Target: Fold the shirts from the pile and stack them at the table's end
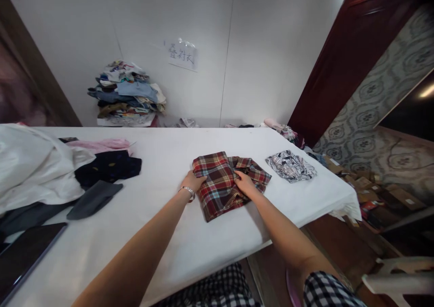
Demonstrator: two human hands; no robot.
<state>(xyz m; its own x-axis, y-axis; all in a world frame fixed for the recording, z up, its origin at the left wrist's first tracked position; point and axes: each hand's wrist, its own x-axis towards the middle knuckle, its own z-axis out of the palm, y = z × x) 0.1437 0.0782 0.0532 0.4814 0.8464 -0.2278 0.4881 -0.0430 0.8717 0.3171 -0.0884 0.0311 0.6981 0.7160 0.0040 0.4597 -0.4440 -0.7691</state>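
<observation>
A red, brown and cream plaid shirt, folded into a compact shape, lies on the white-covered table. My left hand grips its left edge, thumb on top and the other fingers mostly hidden under the cloth. On the other side, my right hand pinches the fabric beside the folded panel; its fingertips are partly hidden. The shirt's collar end spreads to the right beyond that hand. Apart from it, farther right, sits a folded black-and-white patterned garment.
Left on the table are white cloth, a dark navy garment, grey cloth and a dark flat device. A tall clothes pile stands behind the table. Cardboard boxes and a pale chair are at right.
</observation>
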